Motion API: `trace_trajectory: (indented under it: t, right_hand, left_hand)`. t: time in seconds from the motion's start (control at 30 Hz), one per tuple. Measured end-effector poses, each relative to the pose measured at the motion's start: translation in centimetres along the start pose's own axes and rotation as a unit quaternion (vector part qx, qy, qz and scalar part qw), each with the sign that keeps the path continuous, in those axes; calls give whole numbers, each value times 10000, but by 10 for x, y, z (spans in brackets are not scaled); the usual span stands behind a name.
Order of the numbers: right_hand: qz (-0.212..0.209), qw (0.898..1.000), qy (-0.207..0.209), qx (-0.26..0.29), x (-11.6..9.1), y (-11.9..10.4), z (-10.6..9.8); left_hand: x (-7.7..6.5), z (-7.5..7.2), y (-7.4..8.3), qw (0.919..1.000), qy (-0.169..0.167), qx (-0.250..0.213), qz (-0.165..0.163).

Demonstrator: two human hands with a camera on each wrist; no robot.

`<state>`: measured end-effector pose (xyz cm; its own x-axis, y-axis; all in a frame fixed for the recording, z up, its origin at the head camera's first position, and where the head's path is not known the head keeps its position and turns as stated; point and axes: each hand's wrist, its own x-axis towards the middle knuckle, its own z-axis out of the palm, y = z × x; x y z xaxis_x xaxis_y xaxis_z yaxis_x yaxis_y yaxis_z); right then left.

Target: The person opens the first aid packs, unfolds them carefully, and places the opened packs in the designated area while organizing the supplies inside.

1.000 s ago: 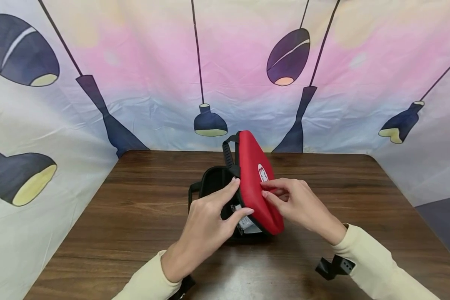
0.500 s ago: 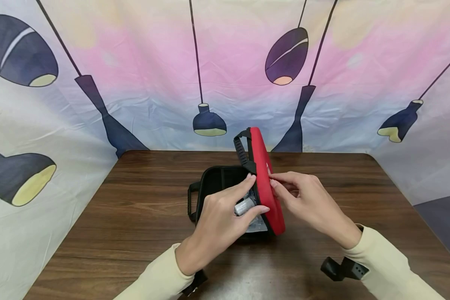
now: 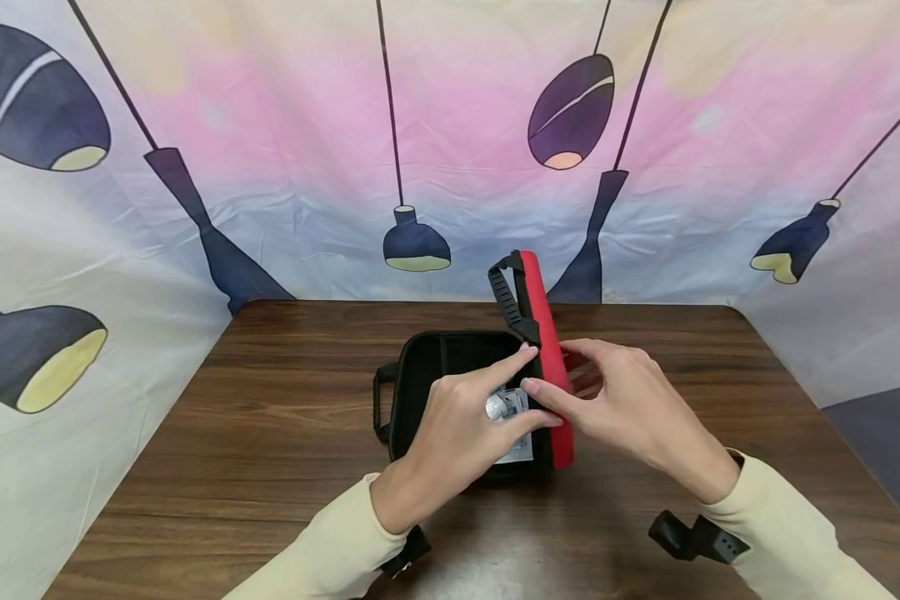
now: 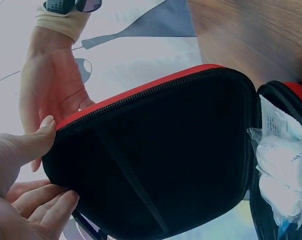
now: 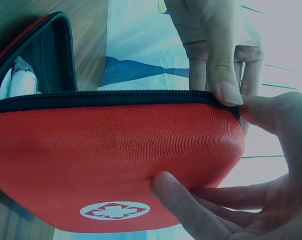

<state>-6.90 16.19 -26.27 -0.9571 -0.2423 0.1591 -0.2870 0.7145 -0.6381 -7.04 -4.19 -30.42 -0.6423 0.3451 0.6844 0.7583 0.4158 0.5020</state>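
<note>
A red and black first-aid case stands unzipped on the table, its red lid swung nearly upright. My left hand pinches the lid's near zippered rim, thumb at the edge and fingers against the dark lining. On the other side my right hand holds the same lid, its thumb at the rim and its fingers on the red outer face beside a white oval emblem. Inside the black base, rolled white bandages in clear wrap lie by a flat white packet.
The case rests on a dark wooden table. A black side handle sticks out left of the base, and a ridged carry handle hangs from the lid. Behind the table hangs a cloth printed with lamps.
Both hands have moved right with the lid, which has swung from leaning over the base to nearly upright. More of the base's inside and its contents shows. My right thumb has shifted onto the rim.
</note>
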Motion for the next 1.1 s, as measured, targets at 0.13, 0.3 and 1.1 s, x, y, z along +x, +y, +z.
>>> trace_trajectory:
  t: [0.13,0.3,1.1]
  right_hand:
    - [100,9999,-21,45,-1,0,-3]
    - [357,9993,-95,112,-5,2,-9]
    - [203,9963,320,768,-17,31,-14]
  left_hand:
    - [3,-2,0,9998,-169,-86,74]
    - [3,-13,-2,9995,-308,-22,60]
    - [-72,-87,-111,9004,-1926,1278,-3687]
